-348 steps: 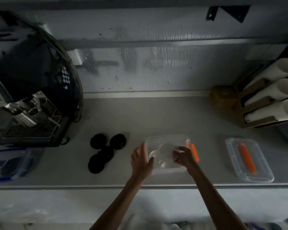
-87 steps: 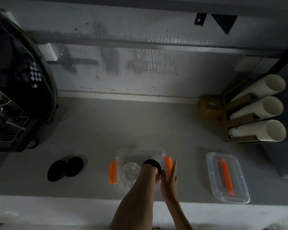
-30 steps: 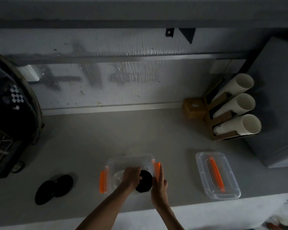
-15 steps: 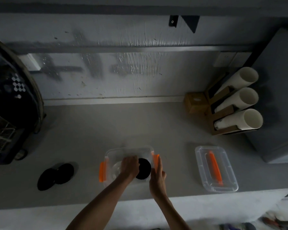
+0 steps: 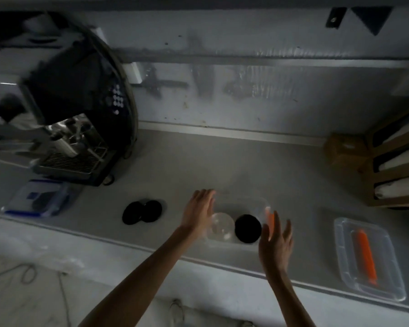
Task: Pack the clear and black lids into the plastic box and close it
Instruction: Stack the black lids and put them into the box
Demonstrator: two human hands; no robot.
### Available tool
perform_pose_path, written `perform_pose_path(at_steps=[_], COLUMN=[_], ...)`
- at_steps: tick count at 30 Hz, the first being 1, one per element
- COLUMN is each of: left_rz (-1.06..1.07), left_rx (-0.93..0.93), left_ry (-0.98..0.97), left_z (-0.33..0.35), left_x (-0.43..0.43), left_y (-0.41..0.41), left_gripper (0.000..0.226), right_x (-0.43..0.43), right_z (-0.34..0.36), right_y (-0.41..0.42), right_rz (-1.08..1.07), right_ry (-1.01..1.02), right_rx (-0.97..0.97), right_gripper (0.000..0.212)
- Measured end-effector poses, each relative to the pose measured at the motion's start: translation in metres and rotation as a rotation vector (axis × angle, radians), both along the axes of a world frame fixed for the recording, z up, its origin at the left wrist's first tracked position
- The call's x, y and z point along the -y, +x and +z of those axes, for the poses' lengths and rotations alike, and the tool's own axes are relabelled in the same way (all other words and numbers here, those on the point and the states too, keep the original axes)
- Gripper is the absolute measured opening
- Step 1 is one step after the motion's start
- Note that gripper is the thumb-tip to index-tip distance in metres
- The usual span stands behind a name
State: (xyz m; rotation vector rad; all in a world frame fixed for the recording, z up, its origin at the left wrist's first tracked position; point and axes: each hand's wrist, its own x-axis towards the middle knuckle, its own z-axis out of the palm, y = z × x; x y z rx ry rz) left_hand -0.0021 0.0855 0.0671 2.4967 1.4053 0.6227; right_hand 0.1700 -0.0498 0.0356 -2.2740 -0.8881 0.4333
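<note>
Head view, and both were off the lids: the left grip (image 5: 198, 213) hung flat-fingered over the left rim of the plastic box (image 5: 242, 200), holding nothing, and the right grip (image 5: 275, 247) was spread open by the orange latch (image 5: 270, 220), also empty. Whether it touched the latch, I couldn't tell. Inside the box a clear lid (image 5: 221, 226) lay beside a black lid (image 5: 248, 229). Two more black lids (image 5: 142, 212) waited on the desk (image 5: 222, 166), overlapping, off to the left. The box cover (image 5: 368, 258) sat well apart on the right.

The danger here? The box stood near the desk's front edge with nothing steadying it. A careless sweep left for those black lids could nudge it, or drag the overlapping pair apart. Lids dropped in crooked might also stand proud and stop the cover seating.

Half a second back the left grip was down in the box over the black lid and the right lay flat against the latch. By now both had lifted away, and the view had swung left to take in the coffee machine (image 5: 80, 114)
</note>
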Motion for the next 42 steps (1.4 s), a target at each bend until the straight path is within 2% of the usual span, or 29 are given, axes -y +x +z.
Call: perform_pose_path(at_steps=[4, 6, 10, 12, 14, 17, 20, 22, 26, 29, 32, 35, 37, 39, 42], left_rz=[0.147, 0.206, 0.305, 0.361, 0.390, 0.366, 0.223, 0.108, 0.014, 0.016, 0.061, 0.221, 0.320, 0.375, 0.401], left_rx=[0.035, 0.024, -0.016, -0.036, -0.076, -0.196, -0.328, -0.391, -0.476, -0.513, -0.400, -0.063, 0.073, 0.144, 0.245], left_ry=[-0.044, -0.102, -0.262, -0.369, -0.442, -0.544, -0.698, -0.787, -0.827, -0.733, -0.693, -0.848, -0.933, -0.943, -0.964], left_z=[-0.007, -0.016, -0.042, -0.054, -0.067, -0.081, -0.096, -0.106, -0.114, -0.116, -0.114, -0.111, -0.108, -0.106, -0.099], left_x=[-0.020, -0.030, -0.058, -0.073, -0.090, -0.109, -0.125, -0.135, -0.138, -0.137, -0.141, -0.143, -0.140, -0.135, -0.127], left_y=[-0.075, -0.111, -0.180, -0.209, -0.235, -0.259, -0.270, -0.274, -0.274, -0.277, -0.291, -0.310, -0.317, -0.314, -0.298], left_gripper=[0.029, 0.032, 0.033, 0.033, 0.036, 0.051, 0.081, 0.092, 0.096, 0.084, 0.068, 0.069, 0.068, 0.056, 0.037], right_x=[-0.026, -0.045, -0.099, -0.128, -0.156, -0.189, -0.211, -0.220, -0.225, -0.224, -0.218, -0.209, -0.204, -0.200, -0.193], right_z=[0.031, 0.043, 0.023, 0.001, -0.019, -0.043, -0.061, -0.068, -0.075, -0.080, -0.083, -0.080, -0.077, -0.075, -0.075], right_y=[-0.056, -0.099, -0.191, -0.226, -0.253, -0.274, -0.287, -0.294, -0.303, -0.306, -0.303, -0.290, -0.283, -0.286, -0.302], right_rz=[0.171, 0.273, 0.460, 0.495, 0.440, 0.316, 0.203, 0.166, 0.127, 0.079, 0.029, -0.102, -0.144, -0.089, 0.074], right_ry=[0.372, 0.386, 0.024, -0.165, -0.305, -0.398, -0.429, -0.480, -0.562, -0.576, -0.495, -0.277, -0.157, -0.105, -0.142], right_rx=[0.232, 0.156, -0.192, -0.266, -0.284, -0.321, -0.378, -0.388, -0.358, -0.353, -0.450, -0.576, -0.658, -0.746, -0.728], right_gripper=[0.034, 0.032, 0.015, 0.017, 0.020, 0.032, 0.046, 0.049, 0.041, 0.037, 0.039, 0.040, 0.044, 0.046, 0.040])
